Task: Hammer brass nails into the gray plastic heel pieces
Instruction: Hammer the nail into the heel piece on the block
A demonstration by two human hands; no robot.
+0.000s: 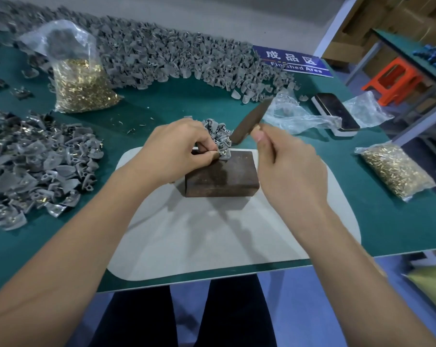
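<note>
My left hand [179, 149] pinches a gray heel piece [224, 154] with a brass nail against the far left corner of a rusty metal block [222, 175]. Just behind it lies a small heap of gray heel pieces [218, 132]. My right hand [287, 166] grips a hammer [252, 121], its brown metal head raised and tilted above and to the right of the heel piece. The hammer's handle is mostly hidden inside my fist.
The block stands on a pale mat [212, 234] on a green table [161, 103]. Heel-piece piles lie at left [36, 166] and across the back [161, 53]. Bags of brass nails sit at back left [81, 83] and right [397, 171]. A phone [337, 113] and crumpled plastic [294, 116] lie right.
</note>
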